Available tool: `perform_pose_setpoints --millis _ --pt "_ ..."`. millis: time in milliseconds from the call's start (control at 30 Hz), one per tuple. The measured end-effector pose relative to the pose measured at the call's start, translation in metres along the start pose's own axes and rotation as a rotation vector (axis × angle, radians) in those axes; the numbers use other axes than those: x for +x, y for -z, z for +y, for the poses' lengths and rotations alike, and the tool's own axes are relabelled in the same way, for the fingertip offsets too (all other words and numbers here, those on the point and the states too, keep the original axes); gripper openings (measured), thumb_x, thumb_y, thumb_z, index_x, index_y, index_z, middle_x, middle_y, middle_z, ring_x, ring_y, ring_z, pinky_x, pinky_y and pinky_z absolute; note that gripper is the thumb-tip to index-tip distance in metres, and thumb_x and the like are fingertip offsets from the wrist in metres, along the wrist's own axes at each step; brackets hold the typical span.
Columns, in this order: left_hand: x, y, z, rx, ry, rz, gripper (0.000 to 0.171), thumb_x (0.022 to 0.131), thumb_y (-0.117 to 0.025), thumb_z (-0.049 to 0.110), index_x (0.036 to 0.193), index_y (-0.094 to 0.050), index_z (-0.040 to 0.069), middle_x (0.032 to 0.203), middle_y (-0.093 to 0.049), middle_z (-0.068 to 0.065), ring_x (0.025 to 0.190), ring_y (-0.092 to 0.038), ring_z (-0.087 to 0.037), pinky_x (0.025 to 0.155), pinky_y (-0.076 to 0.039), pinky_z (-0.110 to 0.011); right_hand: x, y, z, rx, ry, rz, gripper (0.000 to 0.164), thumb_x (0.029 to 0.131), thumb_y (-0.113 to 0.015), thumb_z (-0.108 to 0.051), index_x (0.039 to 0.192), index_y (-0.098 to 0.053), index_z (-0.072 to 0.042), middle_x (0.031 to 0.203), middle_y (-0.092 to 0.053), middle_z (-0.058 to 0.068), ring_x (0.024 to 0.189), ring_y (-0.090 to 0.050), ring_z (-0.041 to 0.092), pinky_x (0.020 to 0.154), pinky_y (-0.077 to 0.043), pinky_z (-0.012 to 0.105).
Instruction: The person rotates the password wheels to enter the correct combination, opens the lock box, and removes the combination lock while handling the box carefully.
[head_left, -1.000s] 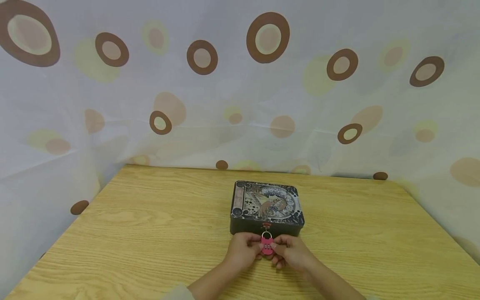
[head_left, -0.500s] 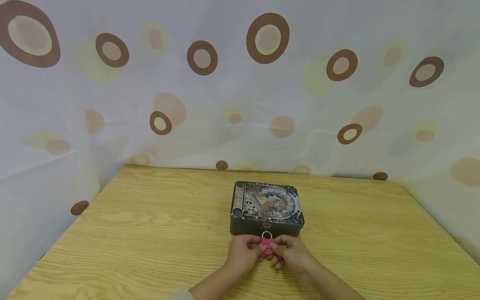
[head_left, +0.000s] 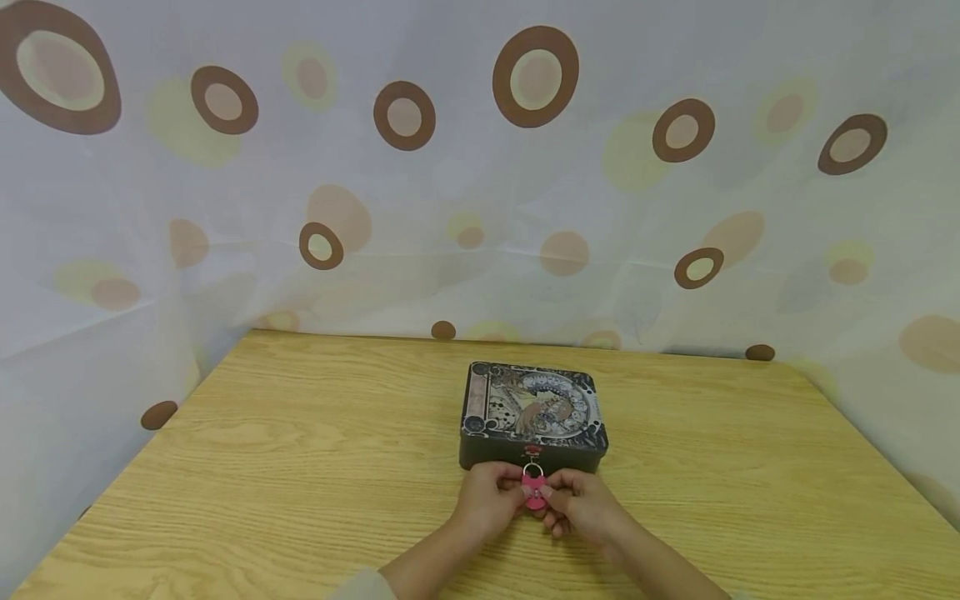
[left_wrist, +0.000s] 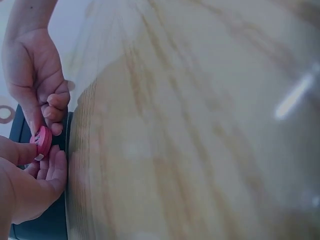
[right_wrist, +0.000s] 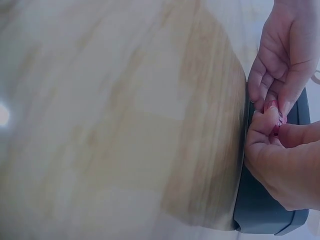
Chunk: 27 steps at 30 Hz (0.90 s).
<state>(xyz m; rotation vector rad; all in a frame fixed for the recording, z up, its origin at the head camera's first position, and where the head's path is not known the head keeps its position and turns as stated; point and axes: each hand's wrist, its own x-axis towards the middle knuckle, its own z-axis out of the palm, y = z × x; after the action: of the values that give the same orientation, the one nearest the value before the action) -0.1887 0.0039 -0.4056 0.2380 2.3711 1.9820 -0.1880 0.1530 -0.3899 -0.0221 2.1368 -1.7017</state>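
A pink combination padlock (head_left: 534, 492) with number dials and a silver shackle hangs at the red latch (head_left: 532, 451) on the front of a dark tin box (head_left: 495, 457). The box lid carries a printed picture. My left hand (head_left: 484, 504) pinches the padlock from its left side, thumb on the front face. From the other side my right hand (head_left: 588, 504) pinches it too, thumb over the dials. Both wrist views show the padlock (left_wrist: 43, 141) between the two hands' fingertips, close to the box's dark side (right_wrist: 265, 210).
The box stands on a wood-grain table (head_left: 337, 433). Behind and beside the table hangs a pale cloth (head_left: 465, 183) patterned with brown, yellow and peach circles.
Both hands keep their hold on the padlock. The left hand and thumb have shifted slightly, and the thumbs now cover more of the dials. The box has stayed in place.
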Motion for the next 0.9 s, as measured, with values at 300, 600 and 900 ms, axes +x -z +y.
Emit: perform_pose_setpoints --millis 300,600,900 --pt "0.0012 0.0009 -0.0004 0.045 -0.033 -0.018 0.015 0.077 -0.059 -0.008 0.089 -0.063 -0.016 0.070 -0.064 -0.018 0.060 -0.053 -0.008 0.050 -0.044 -0.013 0.0008 0.0014 0.0016 -0.016 0.023 -0.014 0.014 0.094 -0.047 -0.003 0.096 -0.052 0.010 0.070 -0.060 -0.001 0.057 -0.053 0.006 0.052 -0.047 0.018" --pt "0.0022 0.0023 0.0001 0.033 -0.002 -0.042 0.015 0.082 -0.057 -0.006 0.092 -0.062 -0.017 0.073 -0.064 -0.018 0.061 -0.057 -0.012 0.053 -0.051 -0.019 0.0023 0.0019 0.0018 -0.031 0.023 -0.003 0.014 0.093 -0.047 -0.003 0.096 -0.052 0.009 0.067 -0.057 -0.001 0.057 -0.053 0.006 0.052 -0.046 0.017" --pt "0.0026 0.0063 0.0003 0.019 0.033 -0.079 0.020 0.079 -0.062 -0.005 0.097 -0.063 -0.014 0.078 -0.064 -0.016 0.067 -0.059 -0.013 0.057 -0.054 -0.024 0.0028 0.0024 0.0031 -0.037 0.015 0.006 0.015 0.094 -0.047 -0.004 0.097 -0.053 0.009 0.071 -0.059 0.000 0.058 -0.053 0.007 0.052 -0.046 0.018"
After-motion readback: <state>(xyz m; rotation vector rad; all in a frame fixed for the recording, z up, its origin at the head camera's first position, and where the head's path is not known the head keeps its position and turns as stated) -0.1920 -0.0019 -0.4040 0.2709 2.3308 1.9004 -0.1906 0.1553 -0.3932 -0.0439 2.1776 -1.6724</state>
